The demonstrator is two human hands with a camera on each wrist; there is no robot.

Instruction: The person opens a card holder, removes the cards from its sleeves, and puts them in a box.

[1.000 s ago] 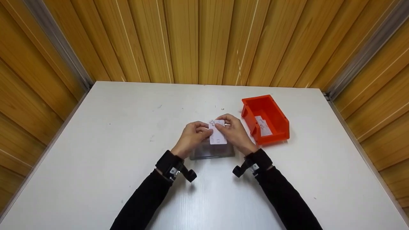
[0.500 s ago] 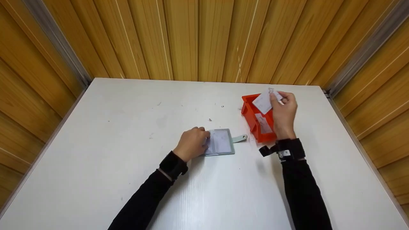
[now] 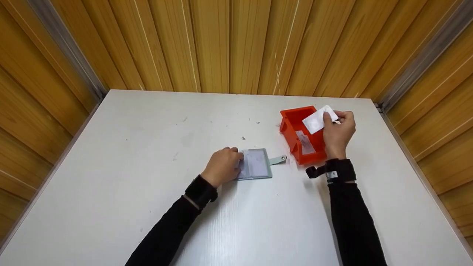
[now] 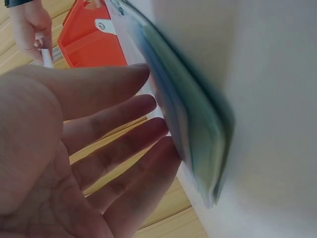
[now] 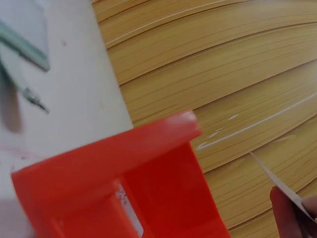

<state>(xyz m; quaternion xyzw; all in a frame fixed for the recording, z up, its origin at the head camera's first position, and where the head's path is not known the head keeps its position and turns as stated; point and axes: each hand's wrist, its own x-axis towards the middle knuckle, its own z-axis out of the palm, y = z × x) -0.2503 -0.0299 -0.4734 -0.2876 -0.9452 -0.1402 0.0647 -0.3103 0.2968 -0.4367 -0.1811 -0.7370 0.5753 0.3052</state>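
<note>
A pale green card holder (image 3: 258, 163) lies opened flat on the table, its clear sleeves up and its snap strap (image 3: 278, 160) pointing right. Over its left part is my left hand (image 3: 221, 166); in the left wrist view its extended fingers (image 4: 119, 144) touch the sleeves. Up at the right, my right hand (image 3: 339, 135) pinches a white card (image 3: 314, 122) between thumb and fingers above the red bin (image 3: 292, 138). Edge-on, the same card (image 5: 277, 181) shows in the right wrist view. Another printed card (image 3: 306, 143) rests inside the bin.
The white table (image 3: 147, 155) is backed by wood-patterned panels (image 3: 214, 48), with similar panels at both sides. The bin stands right of the card holder, near the strap's end. Small dark marks dot the tabletop.
One second ago both hands held the card over the holder. The right hand has carried it right, over the bin, and its face now looks plain. The left hand has dropped to the holder.
</note>
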